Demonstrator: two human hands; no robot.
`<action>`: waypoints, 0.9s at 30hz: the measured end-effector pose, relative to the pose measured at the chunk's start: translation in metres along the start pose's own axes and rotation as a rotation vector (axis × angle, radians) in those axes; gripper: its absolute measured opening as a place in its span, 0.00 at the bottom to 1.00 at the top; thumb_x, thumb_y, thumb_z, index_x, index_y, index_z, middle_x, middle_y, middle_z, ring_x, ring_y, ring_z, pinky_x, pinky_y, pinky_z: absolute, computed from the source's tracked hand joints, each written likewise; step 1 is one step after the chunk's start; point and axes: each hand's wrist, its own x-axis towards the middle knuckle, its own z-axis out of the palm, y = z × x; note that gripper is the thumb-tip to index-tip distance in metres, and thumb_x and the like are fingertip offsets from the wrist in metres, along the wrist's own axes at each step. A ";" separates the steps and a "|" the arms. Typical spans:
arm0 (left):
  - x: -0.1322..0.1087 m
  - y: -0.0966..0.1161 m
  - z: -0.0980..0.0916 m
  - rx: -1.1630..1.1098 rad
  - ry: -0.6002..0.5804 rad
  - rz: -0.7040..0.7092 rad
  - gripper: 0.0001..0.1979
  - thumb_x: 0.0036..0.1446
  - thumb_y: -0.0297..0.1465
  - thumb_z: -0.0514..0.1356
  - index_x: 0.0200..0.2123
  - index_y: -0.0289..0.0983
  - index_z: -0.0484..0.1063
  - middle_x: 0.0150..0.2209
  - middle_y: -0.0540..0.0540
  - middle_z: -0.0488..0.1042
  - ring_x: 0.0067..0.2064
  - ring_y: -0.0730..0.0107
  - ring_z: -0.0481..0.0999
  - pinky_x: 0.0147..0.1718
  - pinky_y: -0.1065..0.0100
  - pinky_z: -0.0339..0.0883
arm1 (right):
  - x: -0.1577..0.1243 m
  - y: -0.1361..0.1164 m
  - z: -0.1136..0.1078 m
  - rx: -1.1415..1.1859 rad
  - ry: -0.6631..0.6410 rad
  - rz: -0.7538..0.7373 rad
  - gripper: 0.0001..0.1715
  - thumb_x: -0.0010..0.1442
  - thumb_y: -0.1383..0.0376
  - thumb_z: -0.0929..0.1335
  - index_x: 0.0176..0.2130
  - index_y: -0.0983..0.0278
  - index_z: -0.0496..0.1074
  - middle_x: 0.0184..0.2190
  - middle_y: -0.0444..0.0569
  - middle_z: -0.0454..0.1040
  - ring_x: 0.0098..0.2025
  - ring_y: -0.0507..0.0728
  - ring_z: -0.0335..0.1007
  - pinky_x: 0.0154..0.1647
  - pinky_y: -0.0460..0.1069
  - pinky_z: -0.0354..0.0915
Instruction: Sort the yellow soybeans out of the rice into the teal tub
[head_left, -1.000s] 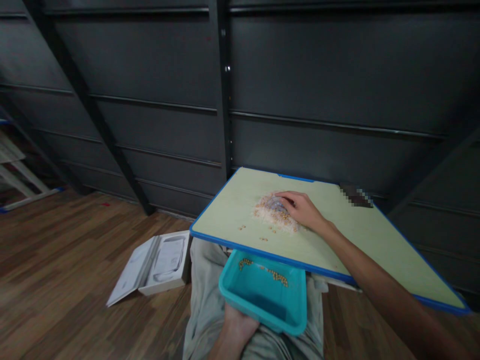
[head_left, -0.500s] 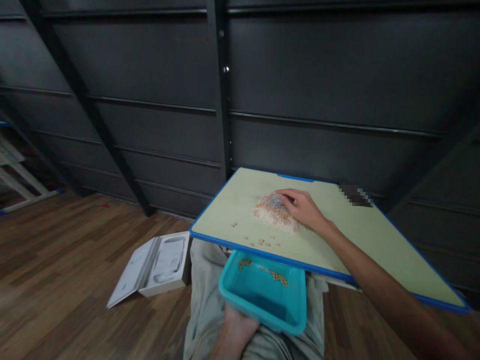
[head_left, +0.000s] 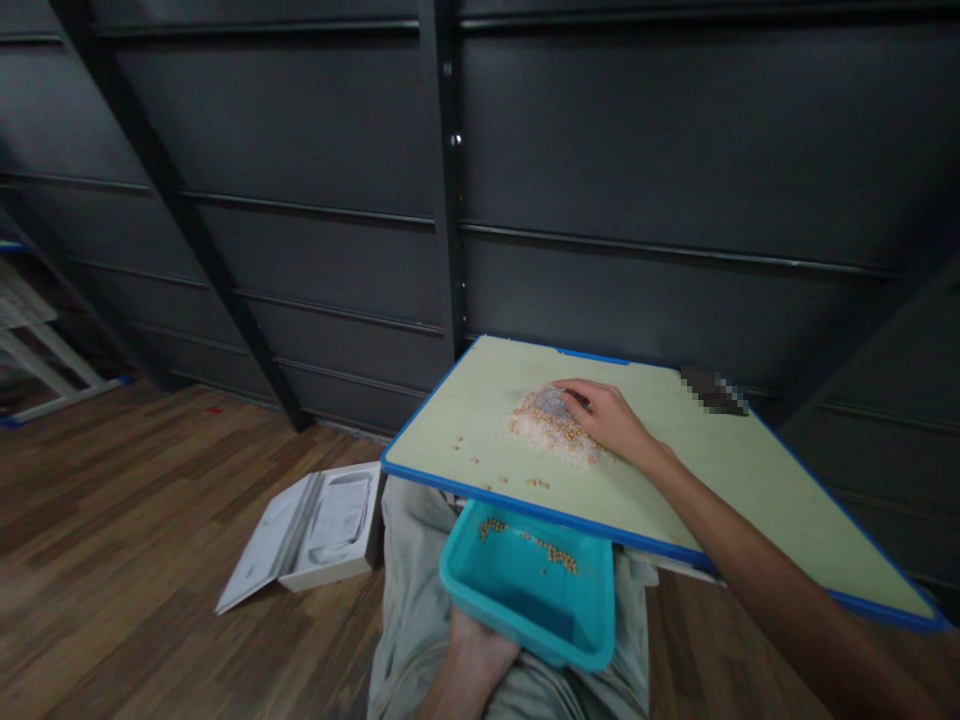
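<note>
My right hand (head_left: 606, 415) rests over a heap of white rice (head_left: 546, 432) mixed with round tan beans (head_left: 559, 415). Its fingers curl over a clear, bluish plastic-looking piece (head_left: 553, 402) on the heap; its exact kind is hard to make out. Several loose beans (head_left: 537, 483) lie between the heap and the near edge of the pale green board (head_left: 637, 500). Below that edge, my left hand (head_left: 480, 645) grips a teal plastic tray (head_left: 525, 625) from beneath its near side, its fingers mostly hidden. Beans lie mainly along the tray's far side.
Blue trim edges the board-like tabletop. A dark blurred object (head_left: 712, 390) lies at its far right. An open white box (head_left: 330, 530) sits on the wooden floor (head_left: 135, 520) to the left. Dark wall panels (head_left: 300, 130) stand behind; a white frame (head_left: 60, 350) is far left.
Several loose beans have shifted on the board near its front edge, and a single bean now shows in the middle of the tray. Both hands have stayed nearly still.
</note>
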 end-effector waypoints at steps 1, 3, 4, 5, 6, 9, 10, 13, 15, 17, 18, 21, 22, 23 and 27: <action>-0.001 0.000 0.001 -0.005 -0.001 -0.003 0.19 0.61 0.46 0.55 0.36 0.46 0.85 0.34 0.46 0.88 0.53 0.47 0.81 0.64 0.42 0.61 | 0.000 0.000 0.000 0.000 0.003 -0.002 0.18 0.69 0.66 0.64 0.54 0.59 0.78 0.51 0.50 0.81 0.53 0.61 0.78 0.57 0.57 0.71; -0.001 0.000 0.002 -0.014 0.006 0.008 0.20 0.61 0.47 0.55 0.36 0.45 0.85 0.35 0.44 0.88 0.54 0.46 0.81 0.64 0.42 0.61 | 0.000 0.000 0.000 0.000 0.036 0.004 0.18 0.69 0.66 0.65 0.54 0.59 0.78 0.51 0.51 0.81 0.53 0.61 0.78 0.57 0.58 0.71; -0.001 0.000 0.002 -0.016 0.012 0.016 0.20 0.60 0.47 0.56 0.36 0.44 0.85 0.36 0.44 0.88 0.54 0.45 0.81 0.64 0.42 0.60 | 0.000 0.000 0.000 0.000 0.055 0.008 0.18 0.69 0.66 0.65 0.54 0.59 0.78 0.51 0.51 0.81 0.53 0.61 0.78 0.57 0.58 0.71; -0.001 0.000 0.001 -0.015 0.017 0.027 0.20 0.61 0.47 0.56 0.36 0.44 0.85 0.37 0.43 0.88 0.55 0.45 0.81 0.64 0.42 0.60 | 0.000 0.000 0.000 0.001 0.068 0.010 0.18 0.69 0.66 0.65 0.54 0.59 0.78 0.51 0.51 0.81 0.53 0.62 0.78 0.57 0.59 0.71; 0.000 0.000 0.000 -0.011 0.020 0.034 0.20 0.61 0.46 0.56 0.36 0.44 0.86 0.38 0.43 0.88 0.55 0.45 0.80 0.65 0.42 0.59 | -0.001 0.000 0.000 0.003 0.068 0.008 0.18 0.69 0.66 0.65 0.53 0.58 0.78 0.51 0.51 0.81 0.53 0.62 0.78 0.57 0.59 0.71; 0.001 0.001 -0.005 0.000 0.013 0.031 0.18 0.60 0.44 0.56 0.38 0.44 0.85 0.41 0.43 0.88 0.59 0.46 0.78 0.66 0.42 0.57 | -0.001 0.000 0.000 0.014 0.020 -0.006 0.17 0.69 0.66 0.65 0.53 0.58 0.78 0.51 0.50 0.82 0.52 0.61 0.79 0.56 0.58 0.71; 0.002 0.001 -0.007 0.006 0.002 0.028 0.18 0.60 0.44 0.57 0.39 0.44 0.85 0.42 0.44 0.88 0.60 0.47 0.77 0.66 0.42 0.56 | -0.001 -0.001 0.001 0.017 0.007 -0.010 0.17 0.68 0.67 0.65 0.52 0.58 0.79 0.51 0.49 0.82 0.52 0.61 0.79 0.56 0.58 0.71; 0.002 0.001 -0.009 0.019 -0.037 0.020 0.17 0.59 0.44 0.58 0.41 0.45 0.84 0.44 0.44 0.87 0.61 0.48 0.76 0.66 0.43 0.56 | -0.001 -0.001 0.001 0.011 0.026 -0.009 0.17 0.69 0.67 0.65 0.52 0.58 0.78 0.51 0.49 0.82 0.52 0.61 0.79 0.57 0.58 0.71; 0.002 0.001 -0.008 0.010 -0.034 0.014 0.20 0.59 0.47 0.57 0.41 0.44 0.84 0.44 0.43 0.87 0.61 0.46 0.76 0.67 0.42 0.56 | -0.001 -0.002 0.002 0.006 0.053 -0.004 0.17 0.69 0.66 0.65 0.53 0.59 0.78 0.51 0.50 0.82 0.53 0.61 0.78 0.57 0.58 0.71; 0.000 0.001 -0.005 -0.007 -0.018 0.008 0.22 0.59 0.49 0.57 0.41 0.42 0.84 0.44 0.42 0.87 0.60 0.45 0.76 0.67 0.42 0.55 | -0.001 -0.003 0.001 0.007 0.041 -0.013 0.17 0.69 0.66 0.64 0.53 0.59 0.78 0.51 0.50 0.81 0.53 0.61 0.78 0.57 0.58 0.71; 0.000 0.001 -0.004 -0.010 -0.017 0.008 0.22 0.59 0.49 0.57 0.42 0.42 0.84 0.44 0.41 0.87 0.60 0.44 0.77 0.67 0.42 0.55 | -0.002 -0.003 0.001 0.008 0.019 -0.023 0.18 0.69 0.67 0.64 0.54 0.59 0.78 0.52 0.50 0.81 0.53 0.61 0.78 0.57 0.58 0.71; 0.000 0.000 -0.003 -0.005 -0.024 0.004 0.22 0.61 0.48 0.55 0.41 0.41 0.85 0.43 0.41 0.87 0.58 0.45 0.78 0.66 0.43 0.56 | -0.002 -0.004 0.001 0.010 -0.035 -0.051 0.19 0.69 0.68 0.65 0.54 0.57 0.78 0.53 0.48 0.80 0.54 0.61 0.78 0.58 0.58 0.71; 0.000 0.000 -0.003 0.000 -0.021 0.009 0.23 0.61 0.49 0.55 0.41 0.41 0.85 0.42 0.41 0.88 0.58 0.45 0.78 0.66 0.43 0.57 | -0.002 -0.005 0.001 0.010 -0.030 -0.050 0.19 0.69 0.68 0.65 0.54 0.57 0.78 0.53 0.48 0.81 0.54 0.60 0.78 0.58 0.58 0.71; 0.000 0.000 -0.003 0.005 -0.018 0.016 0.23 0.61 0.49 0.55 0.40 0.41 0.85 0.42 0.41 0.88 0.58 0.45 0.79 0.66 0.43 0.58 | -0.002 -0.006 0.001 0.009 -0.018 -0.046 0.19 0.68 0.68 0.65 0.54 0.56 0.78 0.53 0.48 0.81 0.54 0.60 0.78 0.58 0.58 0.71; 0.000 0.001 -0.002 0.015 -0.007 0.028 0.20 0.61 0.45 0.56 0.38 0.43 0.85 0.40 0.44 0.88 0.57 0.45 0.79 0.65 0.44 0.60 | -0.002 -0.008 0.001 0.023 0.000 -0.050 0.18 0.69 0.68 0.65 0.53 0.57 0.78 0.52 0.49 0.81 0.53 0.60 0.78 0.57 0.58 0.71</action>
